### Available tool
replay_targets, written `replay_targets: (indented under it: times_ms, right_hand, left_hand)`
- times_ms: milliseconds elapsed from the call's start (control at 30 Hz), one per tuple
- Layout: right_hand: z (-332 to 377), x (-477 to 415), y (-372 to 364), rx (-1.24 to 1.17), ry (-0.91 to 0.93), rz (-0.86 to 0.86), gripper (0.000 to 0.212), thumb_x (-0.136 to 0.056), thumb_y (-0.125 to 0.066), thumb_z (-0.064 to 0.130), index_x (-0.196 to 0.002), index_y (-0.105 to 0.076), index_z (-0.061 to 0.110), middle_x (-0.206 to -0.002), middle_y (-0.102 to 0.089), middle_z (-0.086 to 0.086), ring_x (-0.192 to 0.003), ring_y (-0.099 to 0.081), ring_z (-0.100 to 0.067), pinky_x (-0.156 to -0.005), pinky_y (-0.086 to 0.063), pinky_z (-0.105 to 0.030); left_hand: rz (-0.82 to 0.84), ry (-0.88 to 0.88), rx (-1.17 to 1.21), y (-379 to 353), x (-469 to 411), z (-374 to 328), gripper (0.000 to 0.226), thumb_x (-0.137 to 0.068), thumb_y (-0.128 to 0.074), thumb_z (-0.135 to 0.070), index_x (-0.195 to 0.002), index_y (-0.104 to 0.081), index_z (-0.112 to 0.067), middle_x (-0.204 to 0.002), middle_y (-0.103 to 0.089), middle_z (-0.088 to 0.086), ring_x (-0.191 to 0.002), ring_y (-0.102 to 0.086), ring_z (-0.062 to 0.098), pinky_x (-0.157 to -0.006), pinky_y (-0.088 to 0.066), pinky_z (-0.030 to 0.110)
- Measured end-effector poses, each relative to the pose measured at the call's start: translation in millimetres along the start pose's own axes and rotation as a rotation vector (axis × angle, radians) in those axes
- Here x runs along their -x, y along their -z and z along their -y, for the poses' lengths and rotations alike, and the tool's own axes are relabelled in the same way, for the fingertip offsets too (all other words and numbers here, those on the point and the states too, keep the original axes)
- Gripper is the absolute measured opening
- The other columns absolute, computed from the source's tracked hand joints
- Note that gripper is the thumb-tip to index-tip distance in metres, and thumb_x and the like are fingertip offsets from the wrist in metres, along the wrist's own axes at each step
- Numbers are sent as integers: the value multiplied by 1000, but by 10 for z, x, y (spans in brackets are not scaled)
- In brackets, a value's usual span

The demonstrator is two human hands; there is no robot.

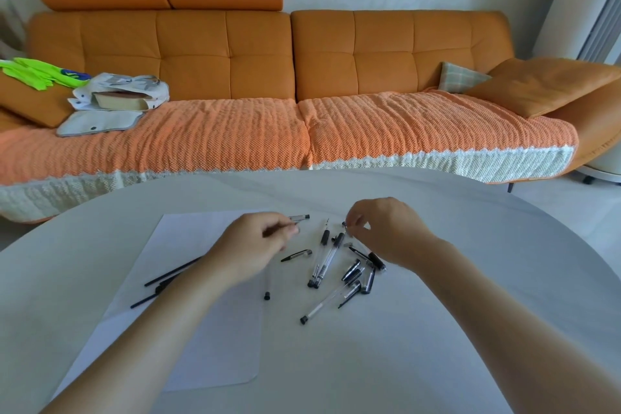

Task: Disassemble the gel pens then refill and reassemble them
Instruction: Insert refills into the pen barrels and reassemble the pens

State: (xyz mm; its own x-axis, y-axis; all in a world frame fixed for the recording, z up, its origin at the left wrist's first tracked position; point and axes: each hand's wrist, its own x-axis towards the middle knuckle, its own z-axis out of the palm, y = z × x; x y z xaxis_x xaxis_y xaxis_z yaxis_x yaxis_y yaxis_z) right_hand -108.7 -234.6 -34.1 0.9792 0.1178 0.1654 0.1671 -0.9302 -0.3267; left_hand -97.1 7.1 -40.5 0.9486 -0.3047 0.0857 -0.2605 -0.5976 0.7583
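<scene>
On the smooth, round white table (470, 296) we find the gel pens (351, 269) scattered between both hands as clear tubular barrels and black caps. Our left hand (255, 245) curls its fingers and pinches a slim grey piece (289, 228), too blurred to name, above the flat paper sheet (188, 239). Our right hand (386, 232) pinches the tip of one clear pen (331, 256) between thumb and forefinger. Thin black refills (173, 271) lie on the sheet. Behind the table stands an orange quilted sofa (228, 54) with a knitted throw (201, 138).
</scene>
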Motion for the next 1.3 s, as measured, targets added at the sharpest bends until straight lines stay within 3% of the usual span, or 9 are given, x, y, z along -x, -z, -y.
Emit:
replay_targets:
  times_ms: [100,167,233,467,700,967,1067,1200,1300]
  right_hand:
    - [187,10,42,-292,35,-34,6,-89,-71,27,-90,-71,32,-82,-69,20,-60,-56,7,-57,-40,-7]
    - [295,38,23,-439,45,1,11,-86,-74,23,-85,-72,34,-68,-66,26,-52,-53,6,-52,-38,-6]
    - [351,63,-24,-494,34,16,12,-84,-76,20,-85,-73,32,-58,-60,33,-49,-49,4,-50,-37,-6]
    - [348,105,-90,-519,0,-30,12,-87,-74,18,-86,-73,31,-52,-55,35,-46,-46,1,-48,-35,-7]
    - [444,143,-119,-539,32,32,5,-86,-76,21,-90,-78,22,-51,-57,29,-44,-46,1,-44,-32,-7]
    - [446,158,-188,-475,29,52,11,-91,-68,32,-85,-76,26,-47,-52,19,-42,-40,-4,-43,-28,-12]
    - [452,168,-233,-453,47,96,21,-95,-60,37,-79,-67,25,-43,-45,15,-42,-34,-7,-45,-26,-17]
    - [452,173,-223,-418,83,107,20,-95,-59,39,-84,-66,24,-56,-53,24,-49,-43,-1,-47,-32,-15]
    - [455,177,-222,-404,95,112,31,-98,-50,37,-74,-63,22,-55,-49,11,-52,-41,-5,-54,-36,-23]
  left_hand:
    - [95,5,-89,-60,24,-6,15,-97,-55,-33,-97,-70,-33,-85,-69,-10,-73,-59,1,-72,-45,22]
    - [107,-13,-110,-62,37,-26,13,-98,-56,-30,-99,-68,-34,-88,-67,-17,-80,-59,-6,-73,-44,19]
    - [105,-38,-138,-43,46,-37,12,-97,-57,-31,-97,-67,-37,-86,-67,-18,-71,-57,-10,-69,-43,21]
    - [101,-30,-158,5,87,-32,11,-95,-58,-38,-99,-68,-40,-84,-69,-15,-60,-62,6,-73,-52,30]
    - [147,-49,-109,-29,99,-44,11,-94,-61,-35,-91,-69,-41,-71,-61,-26,-63,-53,-6,-61,-37,20]
    - [219,-6,-188,37,148,-51,22,-98,-51,-31,-79,-64,-30,-71,-61,-3,-68,-58,23,-65,-43,30]
    - [201,-26,-213,37,172,-69,18,-96,-54,-32,-83,-66,-31,-74,-65,-5,-65,-64,17,-65,-47,30]
    - [185,-43,-191,49,169,-76,15,-95,-56,-33,-87,-68,-36,-80,-66,-17,-57,-64,7,-65,-48,28]
    - [162,-88,-151,39,170,-105,18,-93,-62,-30,-84,-68,-44,-78,-64,-25,-60,-58,0,-67,-48,26]
